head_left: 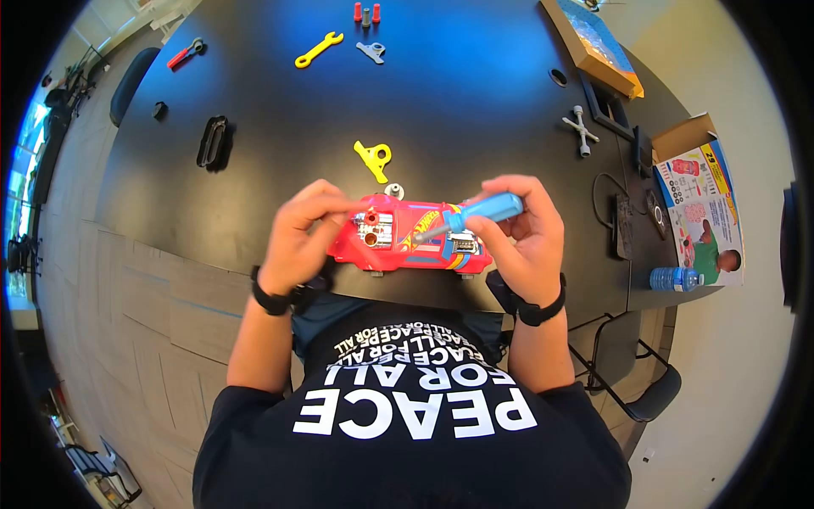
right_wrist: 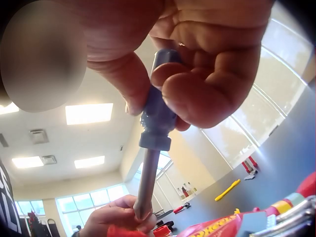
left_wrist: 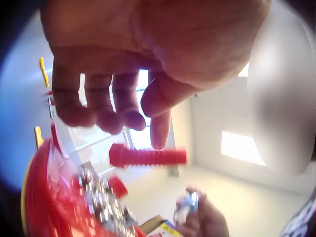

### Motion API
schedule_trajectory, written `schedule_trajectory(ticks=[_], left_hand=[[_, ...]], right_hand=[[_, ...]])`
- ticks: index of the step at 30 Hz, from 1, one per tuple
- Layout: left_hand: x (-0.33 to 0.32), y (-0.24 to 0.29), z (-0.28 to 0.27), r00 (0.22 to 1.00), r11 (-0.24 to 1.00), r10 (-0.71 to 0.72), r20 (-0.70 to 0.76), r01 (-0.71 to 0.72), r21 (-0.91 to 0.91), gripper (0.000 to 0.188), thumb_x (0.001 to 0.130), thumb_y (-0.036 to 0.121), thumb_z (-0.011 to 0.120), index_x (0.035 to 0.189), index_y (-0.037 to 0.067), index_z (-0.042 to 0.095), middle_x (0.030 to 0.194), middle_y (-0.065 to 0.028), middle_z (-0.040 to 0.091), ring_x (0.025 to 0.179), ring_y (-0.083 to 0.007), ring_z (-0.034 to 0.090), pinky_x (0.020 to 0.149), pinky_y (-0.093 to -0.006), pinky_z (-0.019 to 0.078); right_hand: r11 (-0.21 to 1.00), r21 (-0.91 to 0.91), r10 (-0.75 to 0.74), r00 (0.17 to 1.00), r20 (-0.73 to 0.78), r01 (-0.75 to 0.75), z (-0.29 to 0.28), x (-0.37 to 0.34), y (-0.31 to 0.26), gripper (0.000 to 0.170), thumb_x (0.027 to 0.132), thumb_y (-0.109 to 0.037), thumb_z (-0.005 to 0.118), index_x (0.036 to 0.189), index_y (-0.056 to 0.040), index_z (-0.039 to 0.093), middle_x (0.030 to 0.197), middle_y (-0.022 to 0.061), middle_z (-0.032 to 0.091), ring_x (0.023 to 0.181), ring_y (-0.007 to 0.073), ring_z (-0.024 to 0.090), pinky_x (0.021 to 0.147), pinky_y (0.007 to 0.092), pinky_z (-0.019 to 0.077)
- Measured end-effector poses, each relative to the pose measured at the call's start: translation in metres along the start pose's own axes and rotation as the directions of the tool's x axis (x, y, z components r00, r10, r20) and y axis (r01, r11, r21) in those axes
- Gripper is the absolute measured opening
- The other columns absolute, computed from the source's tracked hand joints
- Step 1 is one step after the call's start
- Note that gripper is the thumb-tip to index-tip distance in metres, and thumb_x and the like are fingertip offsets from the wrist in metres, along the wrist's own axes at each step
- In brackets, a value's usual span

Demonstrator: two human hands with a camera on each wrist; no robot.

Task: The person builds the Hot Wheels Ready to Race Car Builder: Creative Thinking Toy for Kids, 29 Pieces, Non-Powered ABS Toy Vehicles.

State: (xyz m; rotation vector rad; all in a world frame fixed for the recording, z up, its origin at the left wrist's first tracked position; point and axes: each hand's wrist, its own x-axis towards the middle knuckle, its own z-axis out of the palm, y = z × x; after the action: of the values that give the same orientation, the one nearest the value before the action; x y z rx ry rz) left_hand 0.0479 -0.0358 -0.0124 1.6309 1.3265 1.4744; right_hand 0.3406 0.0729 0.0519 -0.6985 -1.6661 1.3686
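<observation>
A red toy car lies across the table in front of the person, its silver engine part showing near the left end. Over that end is the left hand, fingers loosely bent. In the left wrist view the index fingertip of the left hand meets or overlaps a red threaded bolt, while the thumb stays off it. The right hand grips the blue handle of a screwdriver above the car's right half; its metal shaft points toward the left hand.
Beyond the car lie a yellow part, a yellow wrench, a grey part and red bolts. At left is a black tray; at right, a cross wrench, a box and a bottle.
</observation>
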Motion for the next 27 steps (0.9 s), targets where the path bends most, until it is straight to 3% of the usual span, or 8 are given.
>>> schedule_trajectory(ticks=[6, 8, 12, 17, 21, 24, 26, 27], left_hand=[[-0.025, 0.024, 0.054, 0.983, 0.895, 0.146, -0.107, -0.086, 0.438, 0.034, 0.088, -0.013, 0.067, 0.115, 0.003, 0.080, 0.101, -0.0104, 0.070, 0.095, -0.0270, 0.068, 0.080, -0.0349, 0.0552], [-0.045, 0.032, 0.059, 0.953, 0.909, 0.295, -0.073, -0.256, 0.330, 0.027, 0.087, -0.012, 0.070, 0.108, 0.002, 0.080, 0.101, -0.0112, 0.072, 0.096, -0.0271, 0.069, 0.083, -0.0388, 0.0565], [-0.080, 0.019, 0.047, 0.954, 0.999, -0.025, 0.300, 0.014, 0.041, 0.020, 0.092, -0.009, 0.072, 0.110, 0.000, 0.079, 0.114, -0.0145, 0.079, 0.111, -0.0329, 0.073, 0.096, -0.0417, 0.0576], [-0.122, -0.010, -0.007, 0.978, 0.943, -0.206, 0.018, 0.203, -0.265, 0.019, 0.083, -0.016, 0.061, 0.083, -0.004, 0.075, 0.095, -0.0184, 0.080, 0.096, -0.0313, 0.076, 0.086, -0.0399, 0.0600], [-0.119, 0.003, -0.031, 0.945, 0.968, -0.163, 0.283, 0.208, -0.138, 0.020, 0.087, -0.008, 0.063, 0.097, -0.004, 0.079, 0.102, -0.0189, 0.082, 0.109, -0.0375, 0.077, 0.096, -0.0455, 0.0588], [-0.121, 0.006, -0.030, 0.751, 0.878, -0.465, 0.469, 0.457, 0.141, 0.025, 0.092, 0.005, 0.070, 0.115, 0.002, 0.078, 0.123, -0.0189, 0.080, 0.122, -0.0409, 0.073, 0.105, -0.0491, 0.0558], [-0.139, -0.038, -0.010, 0.965, 0.536, -0.226, 0.132, 0.010, 0.844, 0.034, 0.097, 0.024, 0.074, 0.126, 0.006, 0.075, 0.130, -0.0190, 0.077, 0.127, -0.0417, 0.069, 0.108, -0.0498, 0.0537], [-0.146, -0.087, 0.006, 0.948, 0.645, -0.287, 0.139, 0.084, 0.760, 0.038, 0.097, 0.033, 0.074, 0.124, 0.007, 0.077, 0.126, -0.0183, 0.078, 0.127, -0.0406, 0.068, 0.110, -0.0511, 0.0519]], right_hand=[[0.954, -0.258, -0.151, 0.988, 0.023, 0.152, 0.040, 0.007, 0.022, 0.034, 0.093, -0.006, 0.089, 0.120, -0.0013, 0.068, 0.098, 0.0072, 0.076, 0.080, 0.0092, 0.070, 0.065, 0.0268, 0.0557], [0.980, -0.129, -0.152, 0.988, -0.008, 0.150, 0.041, -0.001, 0.040, 0.034, 0.095, -0.005, 0.087, 0.122, -0.0016, 0.066, 0.100, 0.0065, 0.076, 0.077, 0.0083, 0.068, 0.062, 0.0248, 0.0540], [0.973, 0.181, 0.149, 0.988, -0.037, -0.140, 0.029, -0.015, 0.044, 0.034, 0.101, 0.001, 0.079, 0.130, -0.0010, 0.061, 0.101, 0.0069, 0.074, 0.069, 0.0053, 0.063, 0.053, 0.0205, 0.0482], [0.956, 0.237, 0.188, 0.982, -0.032, -0.175, 0.012, -0.011, 0.061, 0.035, 0.101, 0.001, 0.079, 0.129, -0.0003, 0.060, 0.103, 0.0096, 0.073, 0.060, 0.0061, 0.061, 0.048, 0.0219, 0.0486], [0.952, 0.238, 0.203, 0.979, -0.011, -0.195, 0.011, -0.010, 0.064, 0.035, 0.101, 0.001, 0.079, 0.129, -0.0001, 0.060, 0.106, 0.0108, 0.074, 0.060, 0.0059, 0.061, 0.048, 0.0217, 0.0496], [0.957, 0.220, 0.197, 0.980, -0.009, -0.190, 0.009, -0.013, 0.067, 0.035, 0.100, 0.001, 0.080, 0.129, 0.0002, 0.060, 0.108, 0.0106, 0.074, 0.062, 0.0051, 0.062, 0.049, 0.0213, 0.0499], [0.961, 0.210, 0.187, 0.982, -0.004, -0.182, 0.006, -0.013, 0.068, 0.035, 0.100, 0.001, 0.080, 0.129, 0.0004, 0.060, 0.109, 0.0102, 0.073, 0.063, 0.0045, 0.062, 0.050, 0.0207, 0.0501], [0.967, 0.193, 0.169, 0.986, 0.003, -0.166, 0.006, -0.016, 0.070, 0.035, 0.100, 0.001, 0.080, 0.129, 0.0004, 0.060, 0.109, 0.0098, 0.073, 0.064, 0.0037, 0.062, 0.051, 0.0198, 0.0499]])
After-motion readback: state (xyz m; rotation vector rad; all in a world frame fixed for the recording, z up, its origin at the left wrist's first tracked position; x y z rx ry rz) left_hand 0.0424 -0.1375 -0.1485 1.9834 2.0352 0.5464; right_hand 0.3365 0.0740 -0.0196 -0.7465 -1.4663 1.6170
